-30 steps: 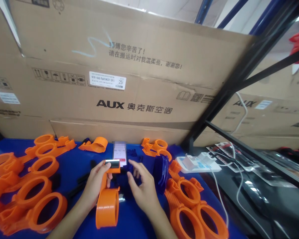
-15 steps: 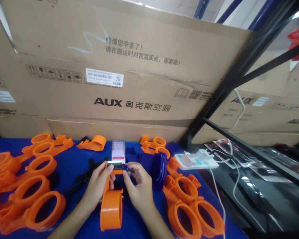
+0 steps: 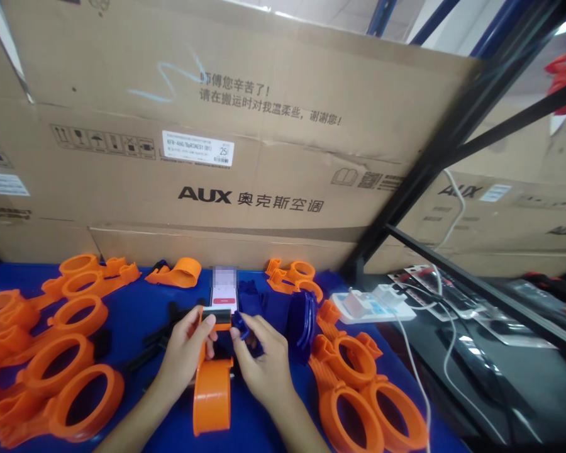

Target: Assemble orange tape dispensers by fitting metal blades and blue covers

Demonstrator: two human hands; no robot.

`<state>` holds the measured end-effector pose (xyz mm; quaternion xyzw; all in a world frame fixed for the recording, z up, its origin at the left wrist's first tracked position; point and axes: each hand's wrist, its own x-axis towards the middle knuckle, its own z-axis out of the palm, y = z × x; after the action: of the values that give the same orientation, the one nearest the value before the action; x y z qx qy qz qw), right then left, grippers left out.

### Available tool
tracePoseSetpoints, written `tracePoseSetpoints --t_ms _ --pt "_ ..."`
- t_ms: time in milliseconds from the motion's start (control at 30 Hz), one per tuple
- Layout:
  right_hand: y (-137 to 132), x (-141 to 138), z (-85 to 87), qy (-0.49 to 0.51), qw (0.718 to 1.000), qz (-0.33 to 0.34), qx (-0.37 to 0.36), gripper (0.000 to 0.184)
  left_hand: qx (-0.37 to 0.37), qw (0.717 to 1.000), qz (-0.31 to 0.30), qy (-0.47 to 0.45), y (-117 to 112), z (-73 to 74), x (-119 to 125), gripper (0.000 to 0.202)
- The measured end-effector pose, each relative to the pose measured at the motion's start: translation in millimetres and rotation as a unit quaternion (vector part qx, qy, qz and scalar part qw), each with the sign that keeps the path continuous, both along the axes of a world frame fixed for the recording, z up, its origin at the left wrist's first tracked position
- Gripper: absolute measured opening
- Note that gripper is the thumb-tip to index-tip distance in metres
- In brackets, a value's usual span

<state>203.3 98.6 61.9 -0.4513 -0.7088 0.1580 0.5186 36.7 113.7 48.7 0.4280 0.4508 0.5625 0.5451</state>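
Steady the orange holder (image 3: 212,397) gripped in the left hand (image 3: 187,345), squaring up the blue piece (image 3: 239,324) pinched in the right hand (image 3: 265,353).

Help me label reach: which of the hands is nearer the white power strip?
Right. The right hand, holding a small blue part, is left of the white power strip, with upright blue parts between; the left hand, holding the orange piece, is farther left.

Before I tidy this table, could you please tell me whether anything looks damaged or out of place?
Nothing looks spilled or broken, including the orange dispenser in the left hand. The one oddity is a pale-blue squiggle high on the cardboard carton, wandering beside its neat black print.
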Motion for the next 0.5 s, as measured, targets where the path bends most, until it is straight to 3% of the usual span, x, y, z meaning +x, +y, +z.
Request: tracePoseSetpoints --t_ms 333,500 --pt "3.1 2.5 1.2 -0.022 0.998 0.056 -0.015 0.042 0.018 0.997 -0.009 0.074 2.3 0.6 -0.4 0.029" --pt "1.7 1.7 0.2 -0.044 0.999 0.027 -0.006 0.024 0.040 0.996 -0.049 0.069 -4.0 5.5 2.5 0.033"
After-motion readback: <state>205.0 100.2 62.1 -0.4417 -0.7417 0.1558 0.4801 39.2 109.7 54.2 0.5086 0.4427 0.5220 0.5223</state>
